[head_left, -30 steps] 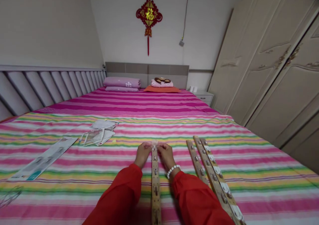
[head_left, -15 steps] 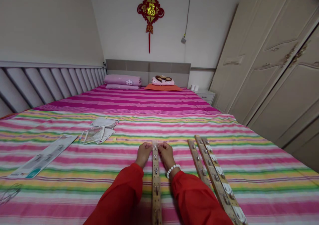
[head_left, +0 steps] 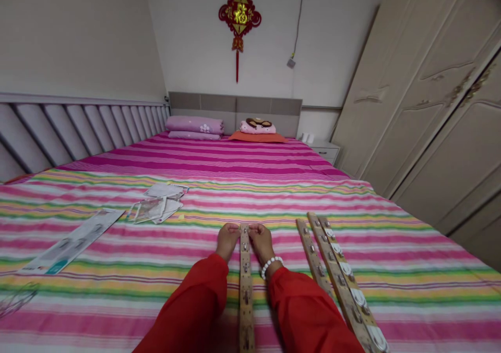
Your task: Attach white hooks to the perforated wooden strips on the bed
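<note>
A narrow wooden strip [head_left: 246, 282] with several small metal clips along it lies lengthwise in front of me on the striped sheet. My left hand [head_left: 227, 242] is at the left side of its far end, thumb and fingers pinched together. My right hand [head_left: 261, 241], with a white bead bracelet at the wrist, pinches in the same way from the right. Both sets of fingertips meet the strip's end beside the last metal clip [head_left: 245, 230]. Whatever is between the fingertips is too small to make out.
Right of my arm lie a short clip strip [head_left: 313, 251], a longer one [head_left: 336, 269] and one holding white looped cables [head_left: 346, 270]. Leftward are a long packaging sheet [head_left: 74, 242], clear packets [head_left: 156, 207] and a thin wire bundle [head_left: 18, 300]. A bed rail [head_left: 78, 129] stands beyond.
A small pale, see-through piece stuck up past the strip's far end between my fingers; now it no longer shows there. My hands stay at the same end, and the view has shifted slightly.
</note>
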Tool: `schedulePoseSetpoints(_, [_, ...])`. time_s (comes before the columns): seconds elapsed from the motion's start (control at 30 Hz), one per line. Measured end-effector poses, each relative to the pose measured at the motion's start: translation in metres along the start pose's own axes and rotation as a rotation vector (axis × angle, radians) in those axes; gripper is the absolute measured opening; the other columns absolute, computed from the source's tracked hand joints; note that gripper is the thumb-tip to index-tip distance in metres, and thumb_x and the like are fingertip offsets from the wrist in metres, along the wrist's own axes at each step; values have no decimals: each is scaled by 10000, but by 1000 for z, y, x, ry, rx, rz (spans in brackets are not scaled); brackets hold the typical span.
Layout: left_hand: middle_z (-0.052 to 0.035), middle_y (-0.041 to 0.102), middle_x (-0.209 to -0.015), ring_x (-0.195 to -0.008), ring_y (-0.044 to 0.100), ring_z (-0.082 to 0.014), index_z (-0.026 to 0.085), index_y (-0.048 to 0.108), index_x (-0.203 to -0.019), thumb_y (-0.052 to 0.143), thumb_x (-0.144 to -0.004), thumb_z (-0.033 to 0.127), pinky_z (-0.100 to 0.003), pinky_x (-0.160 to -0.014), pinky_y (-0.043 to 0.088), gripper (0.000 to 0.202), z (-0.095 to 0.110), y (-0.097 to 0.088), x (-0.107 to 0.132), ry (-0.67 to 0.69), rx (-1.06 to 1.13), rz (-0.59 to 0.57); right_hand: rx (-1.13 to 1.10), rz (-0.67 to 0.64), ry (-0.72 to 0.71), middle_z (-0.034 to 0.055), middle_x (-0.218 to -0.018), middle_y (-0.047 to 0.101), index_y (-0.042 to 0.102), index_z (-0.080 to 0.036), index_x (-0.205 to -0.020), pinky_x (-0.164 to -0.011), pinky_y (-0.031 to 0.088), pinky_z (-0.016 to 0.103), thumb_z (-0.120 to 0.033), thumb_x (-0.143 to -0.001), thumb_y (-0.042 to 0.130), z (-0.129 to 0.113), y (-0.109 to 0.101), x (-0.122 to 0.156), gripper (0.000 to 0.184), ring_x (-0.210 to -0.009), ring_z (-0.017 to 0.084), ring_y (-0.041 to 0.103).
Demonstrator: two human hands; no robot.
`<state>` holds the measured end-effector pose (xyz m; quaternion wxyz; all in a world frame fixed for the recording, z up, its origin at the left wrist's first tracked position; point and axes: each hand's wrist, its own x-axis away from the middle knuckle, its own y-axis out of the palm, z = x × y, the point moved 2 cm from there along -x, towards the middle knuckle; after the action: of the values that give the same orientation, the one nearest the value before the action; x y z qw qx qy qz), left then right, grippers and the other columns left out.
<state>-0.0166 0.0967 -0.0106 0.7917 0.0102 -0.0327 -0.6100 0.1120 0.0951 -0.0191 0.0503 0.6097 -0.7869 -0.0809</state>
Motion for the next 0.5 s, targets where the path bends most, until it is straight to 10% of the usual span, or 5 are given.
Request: schedulePoseSetpoints(0.5, [-15,724,-666,-707,659,-202,169,741,-720,640,-547,213,-349,-792,502,206,8,4,2,-2,8,-308,263,-197,-136,13,-648,711,778,-255,-708,-769,495,357,-199,-653,604,-12,1,-1,191,-753,244,642])
